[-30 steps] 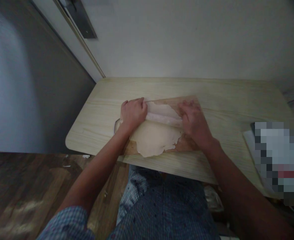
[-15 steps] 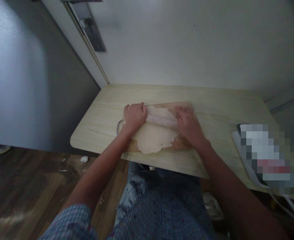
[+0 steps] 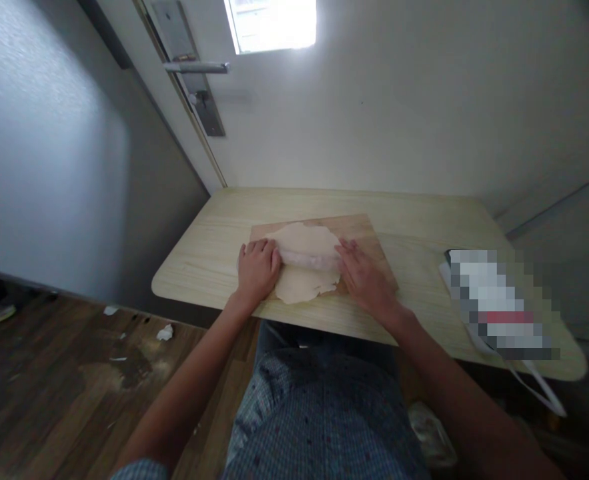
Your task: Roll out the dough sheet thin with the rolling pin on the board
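Dough lies as a thin, ragged sheet between the two hands, with the rolling pin across its middle: the fingers of the left hand curl close together over one end, those of the right hand lie flat and together on the other. Rolling well here, I judge, calls for equal weight from both hands and a lighter press toward the torn edge nearest the wrists. Beneath the hands, the wooden board rests on the desk and should not slide.

Rolling pin on dough, dough on board, board on table
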Demonstrator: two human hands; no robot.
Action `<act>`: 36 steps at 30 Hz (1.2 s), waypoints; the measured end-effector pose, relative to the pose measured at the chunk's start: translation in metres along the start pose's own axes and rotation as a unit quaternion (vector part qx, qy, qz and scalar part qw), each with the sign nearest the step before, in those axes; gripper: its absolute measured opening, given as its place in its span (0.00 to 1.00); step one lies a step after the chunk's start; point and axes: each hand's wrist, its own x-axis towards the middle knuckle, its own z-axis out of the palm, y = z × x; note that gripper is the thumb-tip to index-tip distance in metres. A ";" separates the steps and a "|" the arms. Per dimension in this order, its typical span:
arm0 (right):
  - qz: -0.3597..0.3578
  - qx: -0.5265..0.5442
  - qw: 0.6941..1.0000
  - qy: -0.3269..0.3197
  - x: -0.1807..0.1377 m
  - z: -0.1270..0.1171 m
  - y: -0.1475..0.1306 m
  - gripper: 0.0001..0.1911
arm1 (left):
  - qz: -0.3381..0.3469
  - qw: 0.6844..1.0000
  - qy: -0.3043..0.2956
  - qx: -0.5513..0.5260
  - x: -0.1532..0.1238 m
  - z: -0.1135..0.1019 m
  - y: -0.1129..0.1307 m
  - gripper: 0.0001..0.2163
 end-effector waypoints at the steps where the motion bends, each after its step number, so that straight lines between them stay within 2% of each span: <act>1: -0.014 -0.010 1.000 -0.009 -0.001 -0.002 0.001 0.21 | 0.002 1.000 0.001 -0.008 -0.006 -0.001 -0.001 0.17; 5: -0.053 -0.037 0.997 -0.043 -0.001 -0.007 0.007 0.17 | 0.002 0.998 0.015 -0.069 -0.036 -0.004 -0.003 0.19; 7: -0.058 -0.035 0.996 -0.050 0.001 -0.007 0.010 0.16 | -0.008 0.990 0.023 -0.141 -0.053 -0.006 -0.002 0.22; 10: -0.047 -0.007 0.998 -0.045 0.003 -0.006 0.014 0.17 | -0.076 0.950 0.040 -0.300 -0.076 -0.013 -0.001 0.27; 12: -0.022 0.029 0.999 -0.034 0.003 -0.006 0.017 0.17 | -0.159 0.899 0.048 -0.406 -0.086 -0.020 -0.002 0.27; 13: -0.004 0.050 0.998 -0.029 0.004 -0.006 0.019 0.17 | -0.203 0.862 0.047 -0.461 -0.087 -0.023 -0.002 0.27; 14: 0.014 0.070 0.997 -0.026 0.004 -0.006 0.021 0.17 | -0.245 0.817 0.043 -0.520 -0.087 -0.027 -0.003 0.26; 17: 0.041 0.117 0.992 -0.028 0.004 -0.005 0.026 0.16 | -0.354 0.655 0.015 -0.667 -0.075 -0.037 -0.003 0.21; 19: 0.042 0.128 0.990 -0.030 0.003 -0.005 0.028 0.16 | -0.403 0.580 -0.010 -0.708 -0.064 -0.042 -0.002 0.15; 21: 0.040 0.124 0.991 -0.023 0.002 -0.004 0.028 0.17 | -0.432 0.544 -0.033 -0.718 -0.054 -0.048 -0.001 0.10; 24: 0.015 0.109 0.994 -0.001 0.000 -0.002 0.025 0.18 | -0.469 0.517 -0.060 -0.714 -0.040 -0.055 -0.004 0.07; 26: -0.003 0.101 0.995 0.016 0.000 -0.001 0.023 0.17 | -0.475 0.520 -0.089 -0.705 -0.032 -0.056 -0.007 0.07; 27: -0.003 0.099 0.995 0.021 0.000 -0.001 0.023 0.17 | -0.465 0.535 -0.108 -0.697 -0.028 -0.055 -0.009 0.07; 30: 0.019 0.107 0.994 0.023 0.001 -0.001 0.023 0.15 | -0.405 0.625 -0.143 -0.652 -0.020 -0.047 -0.012 0.07; 34: 0.055 0.154 0.986 0.026 0.002 -0.002 0.025 0.14 | -0.331 0.707 -0.142 -0.608 -0.014 -0.028 -0.011 0.05; 36: 0.074 0.194 0.977 0.039 0.004 -0.003 0.027 0.13 | -0.272 0.761 -0.144 -0.571 -0.013 -0.019 -0.009 0.07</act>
